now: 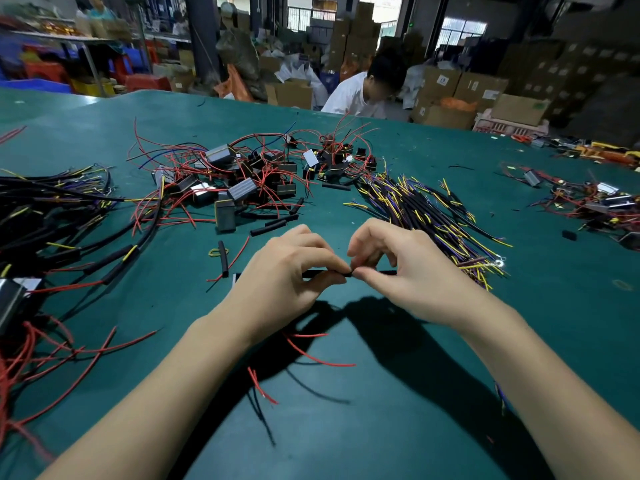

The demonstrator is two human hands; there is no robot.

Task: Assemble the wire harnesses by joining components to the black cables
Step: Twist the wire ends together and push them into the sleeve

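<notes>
My left hand (289,278) and my right hand (398,268) meet above the green table (381,393), fingertips almost touching. Between them runs a thin black cable (313,274), lying level. My left thumb and fingers pinch one side of it, and my right thumb and forefinger pinch the other side, where a short black stub (388,272) sticks out to the right. Red wires (311,355) hang down below my left wrist. What sits at the joint between my fingertips is hidden.
A heap of black box components with red wires (249,174) lies beyond my hands. Black cables with yellow and purple ends (426,209) are piled to the right. Finished harnesses (52,220) crowd the left edge. Loose black sleeves (273,225) lie between. A person in white (353,95) sits across the table.
</notes>
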